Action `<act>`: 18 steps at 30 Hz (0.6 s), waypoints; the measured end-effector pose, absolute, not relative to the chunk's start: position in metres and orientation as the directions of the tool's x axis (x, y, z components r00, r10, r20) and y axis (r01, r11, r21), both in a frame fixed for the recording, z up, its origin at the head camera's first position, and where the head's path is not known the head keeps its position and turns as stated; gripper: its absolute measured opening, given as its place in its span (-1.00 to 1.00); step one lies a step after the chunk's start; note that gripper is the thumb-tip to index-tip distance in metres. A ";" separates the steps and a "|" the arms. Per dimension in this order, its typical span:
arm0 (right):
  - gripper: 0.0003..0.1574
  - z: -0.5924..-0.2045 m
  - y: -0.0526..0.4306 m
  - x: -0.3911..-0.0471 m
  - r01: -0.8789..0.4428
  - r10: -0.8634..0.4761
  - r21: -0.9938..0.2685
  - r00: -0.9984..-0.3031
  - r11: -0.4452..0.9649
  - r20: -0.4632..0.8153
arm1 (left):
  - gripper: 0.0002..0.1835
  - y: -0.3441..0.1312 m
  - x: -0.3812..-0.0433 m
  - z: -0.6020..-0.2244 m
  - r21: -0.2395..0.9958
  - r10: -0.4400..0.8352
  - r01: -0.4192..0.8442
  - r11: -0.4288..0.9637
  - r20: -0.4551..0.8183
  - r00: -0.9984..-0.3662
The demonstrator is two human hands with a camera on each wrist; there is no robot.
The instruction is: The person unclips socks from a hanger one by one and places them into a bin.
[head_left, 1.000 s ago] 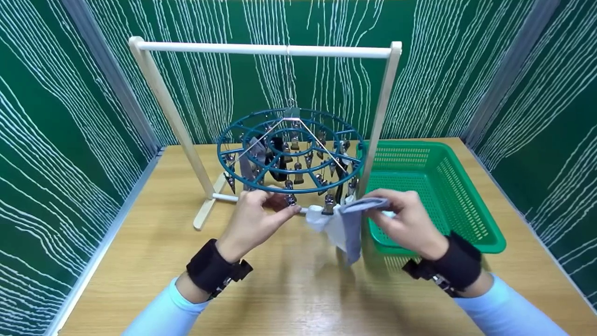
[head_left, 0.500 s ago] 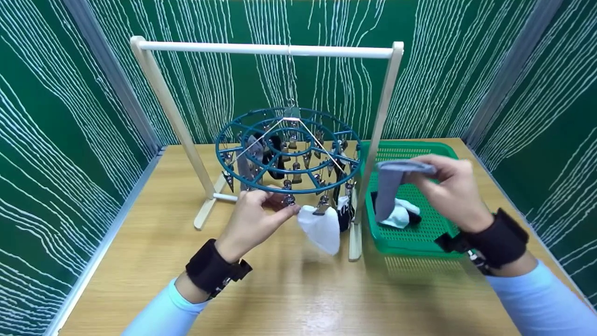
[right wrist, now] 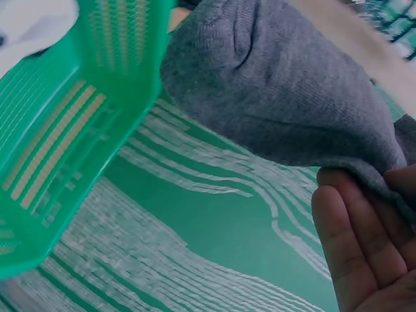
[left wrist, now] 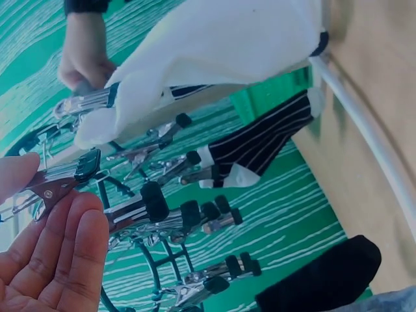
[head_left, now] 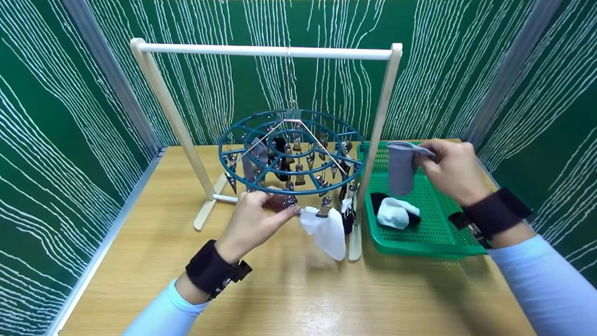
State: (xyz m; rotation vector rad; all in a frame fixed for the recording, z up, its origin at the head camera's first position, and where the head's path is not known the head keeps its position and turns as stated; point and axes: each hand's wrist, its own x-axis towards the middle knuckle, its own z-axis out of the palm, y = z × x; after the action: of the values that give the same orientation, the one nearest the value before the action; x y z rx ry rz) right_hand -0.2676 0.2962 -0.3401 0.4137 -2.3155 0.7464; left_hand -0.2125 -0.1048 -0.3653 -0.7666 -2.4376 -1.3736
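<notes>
My left hand [head_left: 256,219] stays at the near rim of the round teal sock hanger [head_left: 261,184], pinching a metal clip [left wrist: 55,185] between thumb and fingers. Beside it, a white sock [head_left: 331,235] hangs from its own clip [head_left: 325,207]. Over the green basket [head_left: 433,252], my right hand [head_left: 454,168] pinches a grey sock [head_left: 400,172] by its cuff, the toe hanging down. Below that sock, a white sock [head_left: 393,212] lies with black fabric [head_left: 378,200] in the basket.
A wooden stand [head_left: 266,48] carries the hanger. Further in hang a grey sock [head_left: 249,161], a black sock [left wrist: 318,276] and a striped black-and-white sock [left wrist: 260,140]. The stand's right post [head_left: 382,102] rises between hanger and basket.
My right hand has carried the grey sock away from the hanging white sock, right and back over the basket. My left hand has kept its place at the clip.
</notes>
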 end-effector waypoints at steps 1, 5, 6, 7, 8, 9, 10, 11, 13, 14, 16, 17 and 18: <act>-0.80 -0.342 0.298 -0.272 -0.451 -0.098 -0.387 -0.743 0.804 0.662 | -0.83 -0.105 -0.212 -0.365 0.721 0.325 0.549 0.422 0.445 -0.834; -0.79 -0.348 0.305 -0.289 -0.386 -0.121 -0.333 -0.789 0.860 0.602 | -0.84 -0.105 -0.212 -0.365 0.720 0.317 0.544 0.431 0.444 -0.838; -0.79 -0.350 0.307 -0.294 -0.369 -0.127 -0.317 -0.802 0.873 0.584 | -0.84 -0.105 -0.212 -0.365 0.718 0.316 0.545 0.432 0.446 -0.837; -0.80 -0.352 0.310 -0.298 -0.353 -0.134 -0.296 -0.813 0.888 0.567 | -0.84 -0.105 -0.212 -0.365 0.716 0.316 0.549 0.430 0.450 -0.835; -0.81 -0.354 0.312 -0.302 -0.338 -0.143 -0.271 -0.822 0.901 0.551 | -0.84 -0.106 -0.212 -0.366 0.715 0.316 0.552 0.430 0.454 -0.833; -0.81 -0.356 0.313 -0.306 -0.324 -0.149 -0.258 -0.837 0.910 0.527 | -0.84 -0.106 -0.212 -0.366 0.712 0.315 0.555 0.429 0.458 -0.831; -0.81 -0.359 0.315 -0.311 -0.311 -0.157 -0.240 -0.850 0.920 0.503 | -0.83 -0.106 -0.212 -0.366 0.709 0.313 0.558 0.431 0.462 -0.830; -0.81 -0.361 0.317 -0.315 -0.299 -0.162 -0.228 -0.865 0.927 0.474 | -0.83 -0.106 -0.213 -0.366 0.708 0.313 0.559 0.431 0.464 -0.829; -0.79 -0.366 0.320 -0.322 -0.272 -0.169 -0.213 -0.898 0.938 0.406 | -0.83 -0.105 -0.213 -0.365 0.709 0.312 0.559 0.430 0.464 -0.829; -0.78 -0.369 0.321 -0.326 -0.261 -0.172 -0.205 -0.912 0.943 0.372 | -0.83 -0.105 -0.213 -0.365 0.711 0.312 0.556 0.431 0.461 -0.831; -0.80 -0.376 0.323 -0.333 -0.239 -0.174 -0.178 -0.932 0.955 0.318 | -0.83 -0.105 -0.213 -0.365 0.714 0.311 0.551 0.432 0.455 -0.834; -0.81 -0.380 0.324 -0.335 -0.228 -0.173 -0.168 -0.940 0.959 0.293 | -0.83 -0.104 -0.213 -0.365 0.718 0.311 0.548 0.430 0.452 -0.836; -0.78 -0.383 0.324 -0.337 -0.220 -0.171 -0.160 -0.947 0.962 0.273 | -0.83 -0.104 -0.213 -0.365 0.719 0.311 0.546 0.429 0.450 -0.837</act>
State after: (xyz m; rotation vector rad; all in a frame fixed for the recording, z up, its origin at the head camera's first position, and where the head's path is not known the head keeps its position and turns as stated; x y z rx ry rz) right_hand -0.3375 0.3242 -0.3833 0.2896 -2.8546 0.2744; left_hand -0.2125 -0.1042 -0.3650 -0.7465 -2.4353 -1.3652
